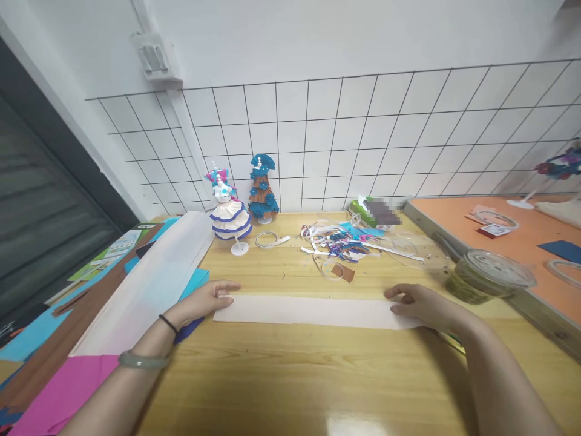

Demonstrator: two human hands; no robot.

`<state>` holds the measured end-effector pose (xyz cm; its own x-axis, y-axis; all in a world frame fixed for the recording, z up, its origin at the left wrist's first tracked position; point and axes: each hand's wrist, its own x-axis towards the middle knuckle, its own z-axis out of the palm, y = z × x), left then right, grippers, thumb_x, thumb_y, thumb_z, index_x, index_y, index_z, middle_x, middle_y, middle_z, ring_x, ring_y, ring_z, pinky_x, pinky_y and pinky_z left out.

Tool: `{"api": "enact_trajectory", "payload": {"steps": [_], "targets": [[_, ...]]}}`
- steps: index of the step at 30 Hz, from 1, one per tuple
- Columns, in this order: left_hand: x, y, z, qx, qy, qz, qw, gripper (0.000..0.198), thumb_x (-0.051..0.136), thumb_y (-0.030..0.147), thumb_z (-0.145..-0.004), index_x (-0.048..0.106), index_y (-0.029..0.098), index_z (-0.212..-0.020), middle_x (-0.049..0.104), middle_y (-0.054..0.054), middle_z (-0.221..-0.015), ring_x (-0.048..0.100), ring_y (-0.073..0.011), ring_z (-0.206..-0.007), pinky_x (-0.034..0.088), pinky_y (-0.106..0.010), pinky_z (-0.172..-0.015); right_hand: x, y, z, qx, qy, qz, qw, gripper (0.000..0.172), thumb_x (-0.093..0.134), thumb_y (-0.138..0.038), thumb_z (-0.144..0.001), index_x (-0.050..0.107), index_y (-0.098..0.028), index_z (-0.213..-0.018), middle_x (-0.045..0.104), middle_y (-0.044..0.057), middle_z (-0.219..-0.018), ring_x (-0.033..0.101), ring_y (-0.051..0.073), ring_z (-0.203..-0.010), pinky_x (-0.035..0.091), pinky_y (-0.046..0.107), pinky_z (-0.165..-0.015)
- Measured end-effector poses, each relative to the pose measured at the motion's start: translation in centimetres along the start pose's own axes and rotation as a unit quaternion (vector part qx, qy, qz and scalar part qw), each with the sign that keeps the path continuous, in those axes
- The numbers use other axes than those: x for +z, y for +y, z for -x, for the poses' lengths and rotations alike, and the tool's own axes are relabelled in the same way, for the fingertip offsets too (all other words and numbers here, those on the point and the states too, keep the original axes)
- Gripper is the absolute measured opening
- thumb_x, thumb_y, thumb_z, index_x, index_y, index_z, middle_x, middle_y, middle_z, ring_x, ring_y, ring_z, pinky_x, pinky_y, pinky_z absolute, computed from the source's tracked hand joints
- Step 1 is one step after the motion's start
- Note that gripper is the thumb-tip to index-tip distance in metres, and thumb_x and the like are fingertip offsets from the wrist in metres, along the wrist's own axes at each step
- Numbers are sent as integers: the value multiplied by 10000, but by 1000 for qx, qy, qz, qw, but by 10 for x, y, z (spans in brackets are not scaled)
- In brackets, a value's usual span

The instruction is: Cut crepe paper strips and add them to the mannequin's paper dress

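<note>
A long pale paper strip (313, 312) lies flat across the wooden table (290, 375). My left hand (206, 301) rests on its left end, fingers closed on the paper's edge. At the strip's right end my right hand (420, 306) pinches the top corner with curled fingers. A black band and a grey bracelet sit on my left wrist.
A pale paper sheet (152, 281) lies over blue, brown and pink sheets at left. Two small dress figures (229, 212) (262, 188) stand at the back by a tape ring (267, 240). Paper scraps (338, 242) lie mid-table. A lidded drink cup (488, 277) stands near the orange table (512, 236).
</note>
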<state>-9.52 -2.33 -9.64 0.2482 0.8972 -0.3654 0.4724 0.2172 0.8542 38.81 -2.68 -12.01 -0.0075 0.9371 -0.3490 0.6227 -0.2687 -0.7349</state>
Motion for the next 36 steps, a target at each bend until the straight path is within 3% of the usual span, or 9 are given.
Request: {"api": "enact_trajectory", "payload": {"steps": [4,11,16,20,23,27,31,36], "targets": [[2,-12,-7,-11,14,18,1000,730,690,415,-604,496,76,-1220,603,-8,-712,540,-142,-650,391,-248,-616,-9,9,-11,10,16,66,998,383,654,-271,-590,634,-146,-951,619,5,-642,538,132,-518,392,222,-486],[-6,-17,-3,15,84,-59,995,628,653,398,-618,565,97,-1163,529,38,-581,371,-79,-459,267,-198,-449,-7,-5,-5,21,36,143,989,375,581,-234,-655,644,-142,-1013,659,47,-718,582,150,-562,409,219,-488],[-12,-25,3,32,112,-35,993,590,666,417,-608,593,162,-1135,624,-30,-838,524,-127,-625,394,-207,-523,-7,-6,-6,43,89,153,983,333,559,-254,-692,657,-153,-994,685,68,-785,624,169,-605,424,221,-485],[-7,-26,6,-4,103,-22,994,687,675,437,-592,533,151,-1201,591,-13,-742,513,-137,-584,422,-223,-479,-16,1,-11,56,157,168,972,359,544,-358,-740,644,-154,-1018,696,102,-875,647,213,-718,446,256,-571],[-5,-25,8,-15,109,-27,994,737,676,438,-596,483,145,-1245,459,47,-584,451,-125,-528,442,-238,-462,-20,5,-13,62,191,180,963,364,553,-360,-739,641,-153,-1025,698,113,-897,651,230,-748,442,271,-599],[-8,-31,7,-2,115,-35,993,757,672,459,-604,457,152,-1261,268,90,-530,384,-112,-494,451,-247,-458,-18,8,-14,42,196,181,963,311,556,-295,-733,652,-173,-1002,707,78,-858,652,199,-713,430,245,-577],[-6,-33,6,-7,118,-27,993,768,673,472,-590,454,150,-1252,290,88,-545,417,-114,-502,456,-246,-463,-17,11,-15,35,221,188,956,366,532,-124,-675,645,-153,-1022,705,80,-849,649,204,-764,433,242,-622],[5,-25,4,6,109,-18,994,736,666,454,-600,467,143,-1237,365,69,-579,452,-117,-526,458,-245,-467,-18,13,-14,37,266,187,945,384,473,-69,-676,651,-108,-1015,687,149,-898,639,281,-849,450,329,-714]]}}
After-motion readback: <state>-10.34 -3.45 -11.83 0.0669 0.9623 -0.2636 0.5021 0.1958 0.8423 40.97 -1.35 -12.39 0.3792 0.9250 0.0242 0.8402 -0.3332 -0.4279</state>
